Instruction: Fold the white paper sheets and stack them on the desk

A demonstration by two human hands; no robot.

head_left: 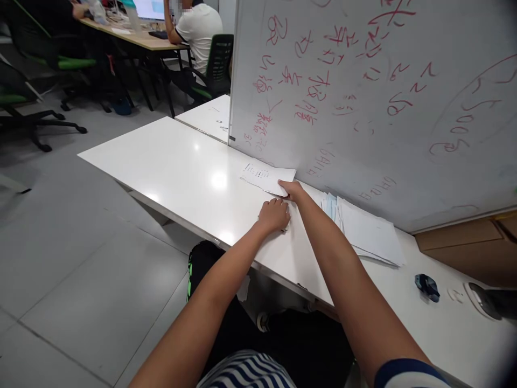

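My right hand (292, 191) pinches the near right corner of some printed paper (269, 177), thumb on top. The paper lies low over the white desk (169, 161), close to the whiteboard's foot; whether it is one sheet or several I cannot tell. Just in front of it, my left hand (274, 214) rests on the desk with its fingers curled under. A small bit of something shows at the edge of that hand, too little to name.
A stack of papers (369, 229) lies right of my right forearm. A whiteboard (351, 81) with red writing stands along the desk's back. Farther right are a dark blue watch-like object (427, 287) and a cardboard box (460, 242). A person (200, 32) sits at another desk.
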